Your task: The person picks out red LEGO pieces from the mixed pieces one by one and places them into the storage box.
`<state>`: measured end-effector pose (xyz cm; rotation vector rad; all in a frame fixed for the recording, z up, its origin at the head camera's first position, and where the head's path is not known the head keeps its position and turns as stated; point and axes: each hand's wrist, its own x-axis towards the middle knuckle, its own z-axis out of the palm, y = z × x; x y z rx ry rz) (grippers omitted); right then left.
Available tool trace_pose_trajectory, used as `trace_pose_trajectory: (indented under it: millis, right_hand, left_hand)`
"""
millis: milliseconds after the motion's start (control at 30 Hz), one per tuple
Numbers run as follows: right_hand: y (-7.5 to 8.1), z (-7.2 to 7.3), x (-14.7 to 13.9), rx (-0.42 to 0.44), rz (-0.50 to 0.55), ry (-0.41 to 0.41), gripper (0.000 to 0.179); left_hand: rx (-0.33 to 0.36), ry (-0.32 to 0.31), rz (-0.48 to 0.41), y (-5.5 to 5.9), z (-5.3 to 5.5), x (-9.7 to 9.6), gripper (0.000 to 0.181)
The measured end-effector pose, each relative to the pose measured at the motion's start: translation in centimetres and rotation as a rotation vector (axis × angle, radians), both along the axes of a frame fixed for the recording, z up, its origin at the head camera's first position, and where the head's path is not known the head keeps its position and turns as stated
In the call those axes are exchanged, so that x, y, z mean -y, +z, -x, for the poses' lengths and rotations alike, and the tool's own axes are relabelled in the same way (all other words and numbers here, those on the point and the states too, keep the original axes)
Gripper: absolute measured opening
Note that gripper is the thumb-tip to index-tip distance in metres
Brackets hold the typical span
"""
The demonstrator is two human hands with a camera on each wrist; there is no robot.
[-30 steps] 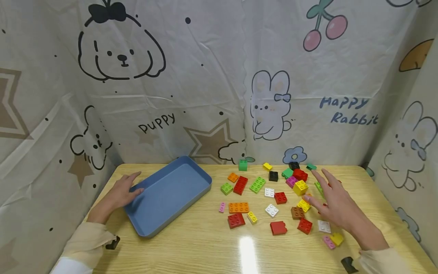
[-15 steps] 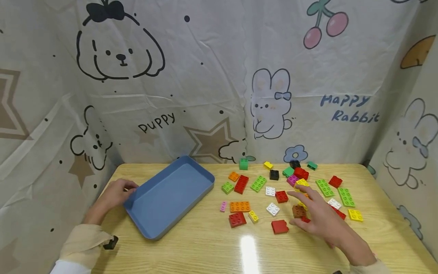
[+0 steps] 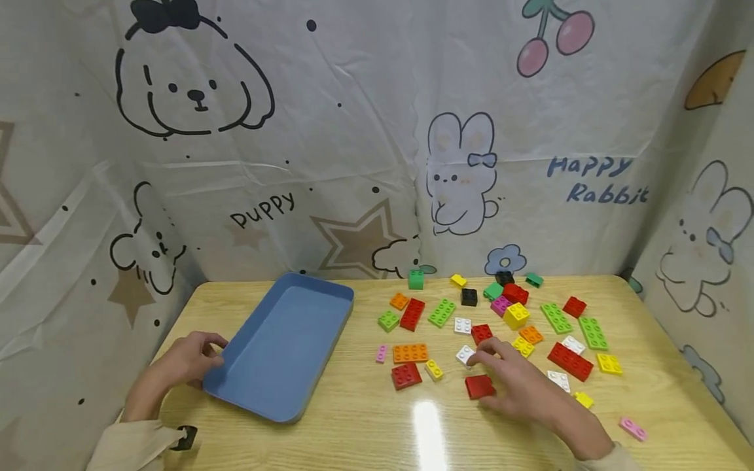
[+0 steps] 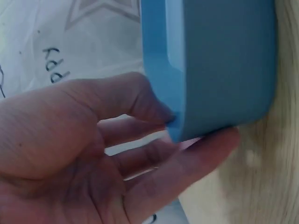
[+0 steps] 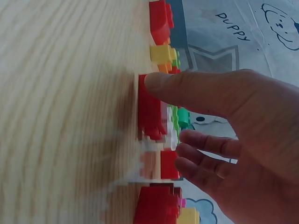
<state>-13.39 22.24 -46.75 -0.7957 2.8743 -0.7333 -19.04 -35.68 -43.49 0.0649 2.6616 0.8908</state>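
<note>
With the left hand pinching the tray, the loosely parted right hand meets a red brick right of the tray, apparently a grasping step needing thumb and fingers closed.

Two readable texts on the printed cloth
"puppy" stands beyond the left hand; "Happy Rabbit" stands beyond and right of the right hand.

Seen aslant on the bench, open side up: a shallow blue tray with rounded corners. Right of the blue tray, well apart: a red brick on its side, studs facing away.
</note>
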Motion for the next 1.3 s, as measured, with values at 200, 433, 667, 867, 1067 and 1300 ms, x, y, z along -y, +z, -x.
trace_pose_trajectory:
  millis: [200, 433, 667, 867, 1067, 1300]
  right_hand:
    - [-0.1, 0.2, 0.8, 0.081, -0.021, -0.014, 0.039]
    - [-0.3, 0.2, 1.3, 0.124, -0.009, -0.003, 0.033]
    - [-0.6, 0.1, 1.6, 0.076, -0.043, 0.016, 0.031]
    - [-0.7, -0.1, 1.6, 0.061, -0.031, 0.006, 0.032]
    - [-0.5, -0.1, 1.8, 0.102, -0.029, -0.030, 0.033]
    - [0.0, 0.2, 1.9, 0.078, -0.057, -0.083, 0.034]
  left_hand:
    - [0.068, 0.003, -0.078, 0.1, -1.4, -2.0, 0.044]
    - [0.045, -0.003, -0.075, 0.1, -1.6, -3.6, 0.040]
    - [0.055, -0.002, -0.112, -0.4, -1.2, -4.5, 0.050]
    - [0.097, -0.001, -0.208, -0.1, -0.7, -5.7, 0.061]
    - [0.104, -0.012, -0.263, 0.0, -0.6, -6.6, 0.062]
    - [0.069, 0.000, -0.256, 0.2, -0.4, -7.5, 0.060]
